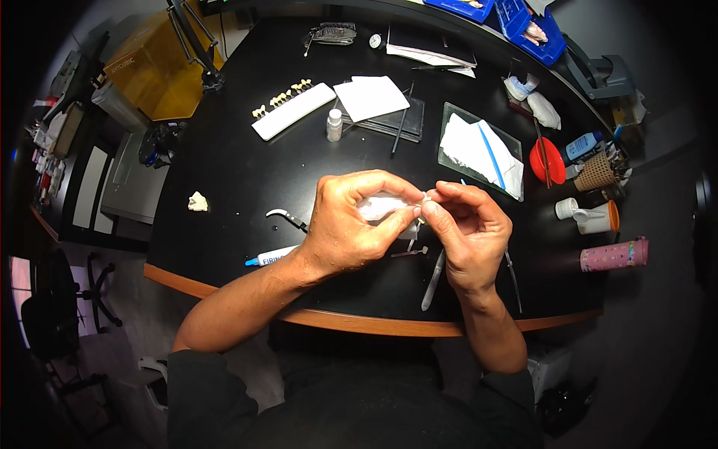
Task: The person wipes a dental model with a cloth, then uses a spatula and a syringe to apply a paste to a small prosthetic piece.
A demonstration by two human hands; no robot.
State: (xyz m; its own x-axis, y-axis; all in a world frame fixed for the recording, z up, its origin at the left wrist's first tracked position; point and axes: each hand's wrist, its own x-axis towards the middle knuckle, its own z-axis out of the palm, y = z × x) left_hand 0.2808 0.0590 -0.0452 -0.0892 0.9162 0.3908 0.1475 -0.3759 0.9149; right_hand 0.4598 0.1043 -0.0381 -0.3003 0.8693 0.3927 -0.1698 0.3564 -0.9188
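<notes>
My left hand (345,223) and my right hand (471,233) meet over the near middle of the black table. Thumbs and forefingers of both pinch together on a small whitish piece (425,200), mostly covered by the fingertips. White tissue (380,206) shows in the gap of my left hand; whether it is held or lies behind, I cannot tell. Under my left wrist lies a white tube (274,256) with a blue cap. Curved-tip tweezers (286,218) rest beside that hand. Below my right hand lies a metal spatula (432,286), with a thin metal tool (513,278) to its right.
A white stand (295,112) holds several tooth-shaped samples, with a small bottle (334,126) beside it. Right of centre, a glass slab (454,156) carries white tissue and a blue stick. A red bowl (548,161) and pink tumbler (615,255) stand farther right. Wood edging (374,324) runs along the front.
</notes>
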